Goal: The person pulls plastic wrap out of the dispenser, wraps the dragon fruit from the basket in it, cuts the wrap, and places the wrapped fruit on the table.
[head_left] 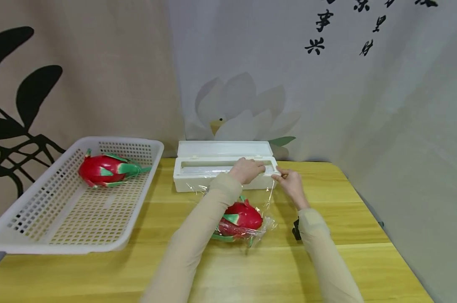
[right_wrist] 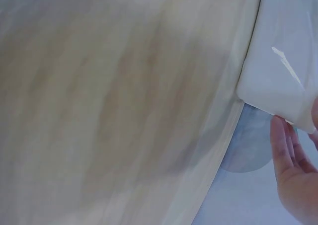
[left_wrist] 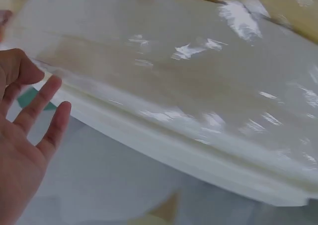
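A white cling film dispenser box (head_left: 209, 181) stands at the back of the table with its lid raised. My left hand (head_left: 247, 169) reaches over the box's slot near its right end, fingers mostly extended; in the left wrist view that hand (left_wrist: 25, 111) is beside the film-covered box front (left_wrist: 149, 81). My right hand (head_left: 291, 185) grips the box's front right corner, fingers (right_wrist: 283, 145) against its end in the right wrist view. Clear cling film (head_left: 268, 200) hangs from the box over a red dragon fruit (head_left: 247, 215) with green tips, partly hidden behind my left forearm.
To the left is a white plastic basket (head_left: 139, 219) with another dragon fruit (head_left: 103, 169) in it. The wooden table (head_left: 273, 273) ends behind the box at a printed curtain (head_left: 364, 105). A black strap (head_left: 296, 229) shows at my right wrist.
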Demonstrator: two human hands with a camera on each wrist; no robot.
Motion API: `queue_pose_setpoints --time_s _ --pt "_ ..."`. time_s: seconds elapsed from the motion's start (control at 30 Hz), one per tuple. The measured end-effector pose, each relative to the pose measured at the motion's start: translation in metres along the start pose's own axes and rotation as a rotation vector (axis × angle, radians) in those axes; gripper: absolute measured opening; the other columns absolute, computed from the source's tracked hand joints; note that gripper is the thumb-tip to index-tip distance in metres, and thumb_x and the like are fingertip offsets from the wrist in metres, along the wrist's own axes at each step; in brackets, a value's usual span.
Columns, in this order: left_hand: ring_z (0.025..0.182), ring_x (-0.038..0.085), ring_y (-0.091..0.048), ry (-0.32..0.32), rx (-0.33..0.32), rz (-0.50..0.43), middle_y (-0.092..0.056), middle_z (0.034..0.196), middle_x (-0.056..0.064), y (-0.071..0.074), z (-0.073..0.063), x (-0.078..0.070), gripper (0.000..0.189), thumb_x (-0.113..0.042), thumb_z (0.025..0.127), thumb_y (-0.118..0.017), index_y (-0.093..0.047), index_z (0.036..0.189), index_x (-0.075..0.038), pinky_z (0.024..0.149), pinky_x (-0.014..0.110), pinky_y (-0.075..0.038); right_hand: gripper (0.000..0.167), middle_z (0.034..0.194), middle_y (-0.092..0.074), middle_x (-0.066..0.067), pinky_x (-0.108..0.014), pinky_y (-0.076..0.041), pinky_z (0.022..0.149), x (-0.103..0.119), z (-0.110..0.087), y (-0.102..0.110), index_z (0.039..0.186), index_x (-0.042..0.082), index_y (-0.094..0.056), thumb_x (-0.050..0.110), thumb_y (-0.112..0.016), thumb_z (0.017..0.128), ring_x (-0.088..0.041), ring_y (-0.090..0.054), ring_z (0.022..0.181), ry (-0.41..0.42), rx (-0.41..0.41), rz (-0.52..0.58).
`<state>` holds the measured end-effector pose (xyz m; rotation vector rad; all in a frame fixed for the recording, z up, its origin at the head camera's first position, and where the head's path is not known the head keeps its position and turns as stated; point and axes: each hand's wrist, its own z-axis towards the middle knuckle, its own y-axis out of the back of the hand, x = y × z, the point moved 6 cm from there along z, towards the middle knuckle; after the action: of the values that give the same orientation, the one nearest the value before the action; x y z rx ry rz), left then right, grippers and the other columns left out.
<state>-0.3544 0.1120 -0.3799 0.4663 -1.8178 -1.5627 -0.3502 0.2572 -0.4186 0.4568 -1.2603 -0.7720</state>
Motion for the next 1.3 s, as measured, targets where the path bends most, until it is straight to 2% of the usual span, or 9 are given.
queue_pose_setpoints --time_s 0.17,0.3,0.43,0.57,0.77,1.03,1.17,1.3 --pt "0.116 0.018 -0.059 -0.024 -0.032 -0.085 -0.056 0.132 -0.005 -0.007 -0.018 0.022 0.036 -0.012 0.092 -0.058 -0.055 0.127 -0.021 0.091 0.039 -0.052 0.042 0.105 -0.069 -0.023 -0.015 -0.04 0.05 0.0 0.002 0.003 0.119 0.001 -0.064 0.023 -0.072 0.085 -0.021 -0.061 0.073 -0.005 -0.011 -0.021" --pt "0.115 0.019 -0.058 0.013 -0.049 -0.12 -0.06 0.126 -0.005 -0.013 -0.038 0.042 0.031 -0.02 0.091 -0.059 -0.059 0.122 -0.02 0.095 0.043 -0.049 0.042 0.104 -0.07 -0.021 -0.016 -0.042 0.054 0.003 0.002 0.001 0.119 0.003 -0.064 0.025 -0.072 0.084 -0.024 -0.065 0.08 0.011 -0.012 -0.049" --pt "0.117 0.021 -0.057 0.032 -0.088 -0.183 -0.061 0.125 -0.003 -0.022 -0.051 0.052 0.028 -0.03 0.091 -0.062 -0.059 0.118 -0.02 0.098 0.047 -0.047 0.041 0.101 -0.071 -0.02 -0.017 -0.042 0.055 0.002 0.002 0.002 0.118 0.004 -0.065 0.025 -0.072 0.084 -0.025 -0.064 0.079 0.003 -0.024 -0.064" --pt "0.118 0.023 -0.056 0.028 -0.143 -0.243 -0.06 0.126 0.0 -0.028 -0.06 0.056 0.033 -0.036 0.088 -0.067 -0.059 0.115 -0.018 0.1 0.05 -0.045 0.041 0.1 -0.071 -0.021 -0.017 -0.042 0.055 0.002 0.002 0.0 0.119 0.006 -0.064 0.025 -0.072 0.085 -0.025 -0.064 0.08 -0.009 -0.012 -0.056" --pt "0.113 0.023 -0.057 0.118 -0.216 -0.255 -0.063 0.117 0.0 -0.034 -0.077 0.073 0.034 -0.04 0.086 -0.067 -0.061 0.111 -0.018 0.095 0.048 -0.048 0.041 0.103 -0.07 -0.023 -0.016 -0.043 0.053 0.002 0.002 0.0 0.12 0.005 -0.064 0.025 -0.071 0.085 -0.026 -0.065 0.081 -0.018 -0.006 -0.042" --pt "0.1 0.025 -0.062 0.222 -0.362 -0.256 -0.065 0.102 0.0 -0.046 -0.115 0.101 0.035 -0.049 0.085 -0.064 -0.06 0.1 -0.018 0.082 0.049 -0.052 0.041 0.1 -0.071 -0.022 -0.02 -0.044 0.059 0.003 0.002 0.003 0.12 0.006 -0.064 0.027 -0.071 0.085 -0.028 -0.066 0.083 -0.009 -0.016 -0.062" --pt "0.105 0.027 -0.062 0.264 -0.415 -0.285 -0.067 0.105 0.003 -0.048 -0.135 0.11 0.031 -0.044 0.083 -0.067 -0.061 0.097 -0.017 0.08 0.049 -0.053 0.042 0.101 -0.071 -0.022 -0.017 -0.045 0.058 0.003 0.002 0.003 0.12 0.006 -0.064 0.027 -0.071 0.085 -0.028 -0.067 0.085 -0.002 -0.017 -0.052" --pt "0.111 0.031 -0.06 0.304 -0.427 -0.31 -0.068 0.109 0.005 -0.049 -0.15 0.116 0.029 -0.038 0.08 -0.07 -0.063 0.096 -0.016 0.083 0.054 -0.053 0.041 0.1 -0.071 -0.021 -0.015 -0.043 0.055 0.002 0.002 0.001 0.119 0.006 -0.064 0.026 -0.072 0.084 -0.026 -0.065 0.081 -0.007 -0.015 -0.044"
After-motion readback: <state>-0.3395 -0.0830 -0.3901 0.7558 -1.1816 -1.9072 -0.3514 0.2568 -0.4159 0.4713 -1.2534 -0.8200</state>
